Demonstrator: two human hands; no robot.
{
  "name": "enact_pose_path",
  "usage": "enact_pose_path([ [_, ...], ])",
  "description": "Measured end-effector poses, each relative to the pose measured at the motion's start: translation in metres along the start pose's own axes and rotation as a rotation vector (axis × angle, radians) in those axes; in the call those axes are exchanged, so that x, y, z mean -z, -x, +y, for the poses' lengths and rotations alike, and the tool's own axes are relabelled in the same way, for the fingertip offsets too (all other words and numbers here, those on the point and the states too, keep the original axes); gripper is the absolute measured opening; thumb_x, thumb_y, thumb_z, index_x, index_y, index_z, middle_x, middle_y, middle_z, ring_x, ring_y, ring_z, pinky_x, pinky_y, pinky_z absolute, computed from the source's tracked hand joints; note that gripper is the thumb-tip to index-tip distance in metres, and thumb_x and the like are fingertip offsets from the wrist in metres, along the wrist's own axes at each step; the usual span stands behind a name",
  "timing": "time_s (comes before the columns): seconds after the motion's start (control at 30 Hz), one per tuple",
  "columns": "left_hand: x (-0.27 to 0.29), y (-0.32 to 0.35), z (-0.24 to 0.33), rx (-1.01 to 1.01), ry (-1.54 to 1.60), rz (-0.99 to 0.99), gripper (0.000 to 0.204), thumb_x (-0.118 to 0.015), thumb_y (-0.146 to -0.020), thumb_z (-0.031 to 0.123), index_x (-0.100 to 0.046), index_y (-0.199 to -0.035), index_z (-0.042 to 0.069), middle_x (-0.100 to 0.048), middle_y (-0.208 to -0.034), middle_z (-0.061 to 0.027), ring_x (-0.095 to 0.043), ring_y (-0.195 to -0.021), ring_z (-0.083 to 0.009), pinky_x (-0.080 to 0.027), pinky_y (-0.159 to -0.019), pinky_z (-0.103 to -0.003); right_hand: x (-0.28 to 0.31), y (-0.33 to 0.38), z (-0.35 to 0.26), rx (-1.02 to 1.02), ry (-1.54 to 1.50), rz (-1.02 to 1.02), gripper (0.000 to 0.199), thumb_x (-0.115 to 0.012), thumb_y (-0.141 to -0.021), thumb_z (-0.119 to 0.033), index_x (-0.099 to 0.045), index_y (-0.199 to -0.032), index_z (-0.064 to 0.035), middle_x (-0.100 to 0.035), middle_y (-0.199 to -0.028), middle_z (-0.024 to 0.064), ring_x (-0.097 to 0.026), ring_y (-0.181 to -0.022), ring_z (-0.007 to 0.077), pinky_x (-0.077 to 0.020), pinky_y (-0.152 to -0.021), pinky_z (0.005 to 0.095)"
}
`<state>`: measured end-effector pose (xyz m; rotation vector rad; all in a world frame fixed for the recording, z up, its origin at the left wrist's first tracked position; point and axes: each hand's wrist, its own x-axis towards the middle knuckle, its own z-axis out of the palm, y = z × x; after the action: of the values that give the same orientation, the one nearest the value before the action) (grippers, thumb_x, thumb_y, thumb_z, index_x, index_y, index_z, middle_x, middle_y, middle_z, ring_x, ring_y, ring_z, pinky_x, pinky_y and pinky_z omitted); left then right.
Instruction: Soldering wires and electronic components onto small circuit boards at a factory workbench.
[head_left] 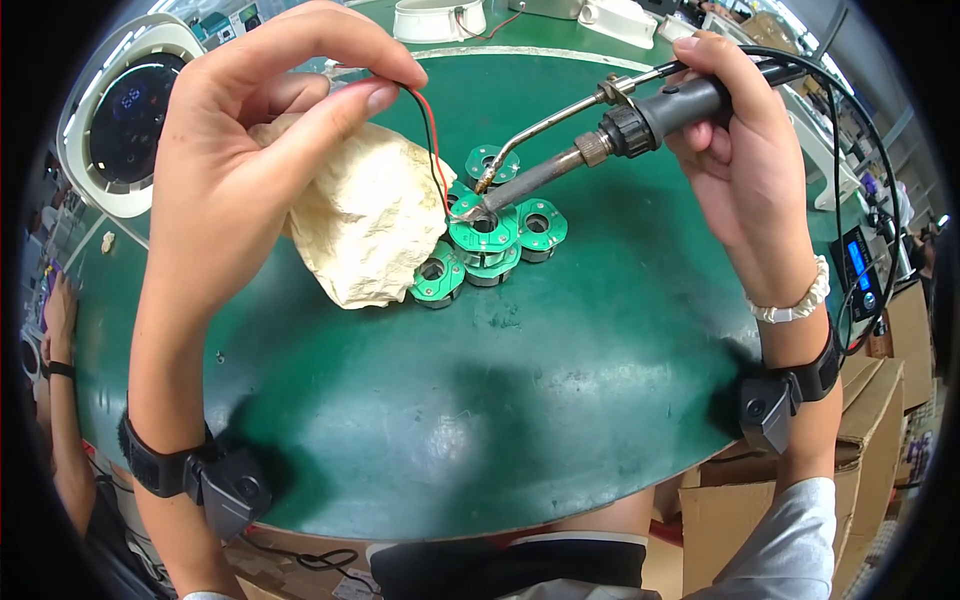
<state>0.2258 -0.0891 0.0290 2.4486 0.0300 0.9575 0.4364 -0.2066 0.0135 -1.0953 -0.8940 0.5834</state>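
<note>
My left hand (240, 150) pinches a pair of thin red and black wires (434, 145) between thumb and forefinger. The wires run down to a round green circuit board (472, 238) stacked on another. Gripped in my right hand (750, 150) is a soldering iron (672, 112) with a thin metal feed tube (560, 116) clamped alongside. Its tip meets the board's left edge, where the wire ends are; the exact contact is too small to tell. Beneath my left hand lies a crumpled cream-coloured lump (370, 220), its material unclear. Several similar ring-shaped boards, including one at the right (540, 228), cluster around.
Everything rests on a green tabletop (600, 370) with a curved near edge. A white round device with a dark display (130, 120) stands far left. White housings (438, 20) sit at the back. Black cables (880, 130) loop at right near a control unit (860, 270). Another person's arm (62, 320) shows left.
</note>
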Motion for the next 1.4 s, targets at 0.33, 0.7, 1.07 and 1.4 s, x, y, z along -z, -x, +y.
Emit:
enact_pose_path([
  [0.33,0.004,-0.001,0.016,0.212,-0.342,-0.056,0.019,-0.048,-0.073,-0.012,-0.059,-0.084,-0.002,-0.051,-0.092,-0.0065,-0.048,-0.075,-0.0067,-0.035,-0.065,-0.015,-0.006,0.003,0.001,0.047,0.027,0.066,0.015,-0.057,-0.079,-0.018,-0.052,-0.070,-0.0067,-0.040,-0.049,-0.0046,-0.030,-0.038,0.0004,-0.0215,-0.038,0.0158],
  [0.7,0.005,-0.007,0.022,-0.091,-0.207,-0.091,0.019,-0.049,-0.073,-0.013,-0.059,-0.085,-0.002,-0.051,-0.091,-0.0082,-0.051,-0.080,-0.0117,-0.039,-0.069,-0.019,-0.006,-0.001,0.002,0.026,0.040,0.045,0.016,-0.057,-0.079,-0.018,-0.052,-0.069,-0.0065,-0.042,-0.051,-0.0044,-0.031,-0.038,0.0001,-0.0232,-0.039,0.0159],
  [1.07,0.005,-0.006,0.021,-0.142,-0.224,-0.102,0.019,-0.049,-0.072,-0.013,-0.059,-0.085,-0.002,-0.051,-0.089,-0.0096,-0.052,-0.082,-0.0142,-0.041,-0.071,-0.021,-0.004,-0.001,0.003,0.026,0.026,0.042,0.015,-0.058,-0.078,-0.017,-0.051,-0.070,-0.0069,-0.044,-0.053,-0.0042,-0.031,-0.038,-0.0002,-0.0233,-0.040,0.0158],
  [1.4,-0.008,-0.001,0.012,-0.205,-0.196,-0.003,0.019,-0.049,-0.073,-0.013,-0.059,-0.085,-0.002,-0.051,-0.091,-0.0078,-0.052,-0.082,-0.0126,-0.040,-0.069,-0.020,0.000,-0.001,0.003,-0.040,-0.001,-0.040,0.016,-0.059,-0.078,-0.018,-0.052,-0.068,-0.0068,-0.045,-0.052,-0.0039,-0.033,-0.038,0.0004,-0.0238,-0.040,0.0163],
])
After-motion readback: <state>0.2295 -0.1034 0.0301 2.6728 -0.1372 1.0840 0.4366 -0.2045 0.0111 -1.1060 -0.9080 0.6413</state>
